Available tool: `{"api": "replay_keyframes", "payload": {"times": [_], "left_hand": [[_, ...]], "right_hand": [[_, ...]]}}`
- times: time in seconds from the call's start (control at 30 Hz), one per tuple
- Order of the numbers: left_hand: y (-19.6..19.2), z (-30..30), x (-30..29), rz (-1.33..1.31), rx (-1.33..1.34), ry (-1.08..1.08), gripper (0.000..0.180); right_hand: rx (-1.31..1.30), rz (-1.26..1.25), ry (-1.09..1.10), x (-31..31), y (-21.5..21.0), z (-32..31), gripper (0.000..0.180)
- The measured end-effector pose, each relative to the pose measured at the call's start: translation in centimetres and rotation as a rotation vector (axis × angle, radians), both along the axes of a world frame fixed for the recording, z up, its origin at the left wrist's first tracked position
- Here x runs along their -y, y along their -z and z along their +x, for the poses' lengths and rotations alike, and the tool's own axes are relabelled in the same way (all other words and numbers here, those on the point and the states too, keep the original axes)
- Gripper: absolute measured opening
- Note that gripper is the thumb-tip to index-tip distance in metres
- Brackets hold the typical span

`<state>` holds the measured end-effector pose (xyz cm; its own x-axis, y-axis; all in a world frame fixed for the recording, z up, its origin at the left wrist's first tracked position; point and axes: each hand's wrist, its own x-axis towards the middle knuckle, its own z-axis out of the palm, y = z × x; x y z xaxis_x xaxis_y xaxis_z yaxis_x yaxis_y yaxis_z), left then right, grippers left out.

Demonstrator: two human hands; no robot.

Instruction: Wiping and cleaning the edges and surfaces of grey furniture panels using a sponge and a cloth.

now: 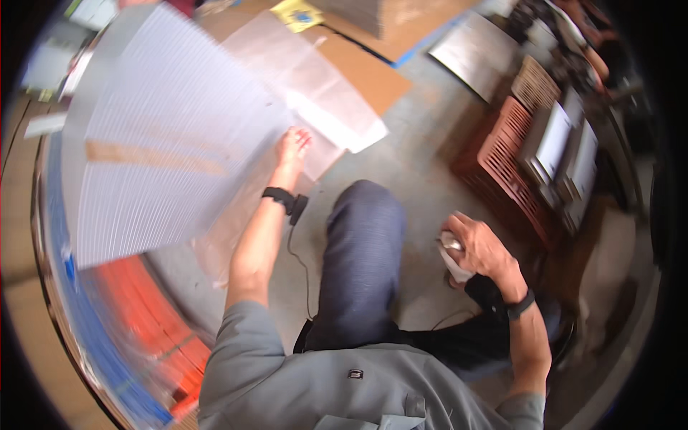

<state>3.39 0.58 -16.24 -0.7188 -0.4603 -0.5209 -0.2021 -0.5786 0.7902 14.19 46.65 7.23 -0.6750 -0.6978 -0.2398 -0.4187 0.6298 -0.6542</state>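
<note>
A large translucent ribbed plastic sheet (172,136) stands tilted at the left, with a brownish band showing across it. My left hand (292,148) is at its right edge, fingers curled and closed on that edge, somewhat blurred. Behind the hand lies a clear film-like sheet (337,107) with a bright white strip. To the right of my knee, my right hand (474,247) is closed around a crumpled white cloth (456,264), part of which hangs below the fingers.
Brown cardboard (365,72) lies on the grey floor ahead, with a yellow packet (297,14) on it. A reddish slatted crate (505,161) stands at the right beside metal-grey panels (552,147). Orange strips (147,308) and a blue edge (89,322) curve along the left.
</note>
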Motion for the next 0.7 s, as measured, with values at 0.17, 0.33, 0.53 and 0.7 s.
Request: {"api": "replay_keyframes", "payload": {"times": [0.17, 0.33, 0.53, 0.7], "left_hand": [[-12.3, -6.2, -13.8, -0.090, -0.076, 0.608, 0.027], [-17.6, -11.5, -32.4, -0.247, -0.218, 1.273, 0.050], [-11.5, -16.4, -48.7, -0.638, -0.231, 1.497, 0.088], [-10.0, -14.5, -56.1, -0.987, -0.165, 1.375, 0.090]], "right_hand": [[-0.030, 0.041, 0.042, -1.3, -1.8, -1.1, 0.027], [-0.081, 0.059, 0.161, -4.5, -3.0, -0.4, 0.044], [-0.197, 0.122, 0.340, -8.3, -0.3, 0.9, 0.037], [-0.210, 0.125, 0.499, -11.3, -1.4, 2.6, 0.032]]}}
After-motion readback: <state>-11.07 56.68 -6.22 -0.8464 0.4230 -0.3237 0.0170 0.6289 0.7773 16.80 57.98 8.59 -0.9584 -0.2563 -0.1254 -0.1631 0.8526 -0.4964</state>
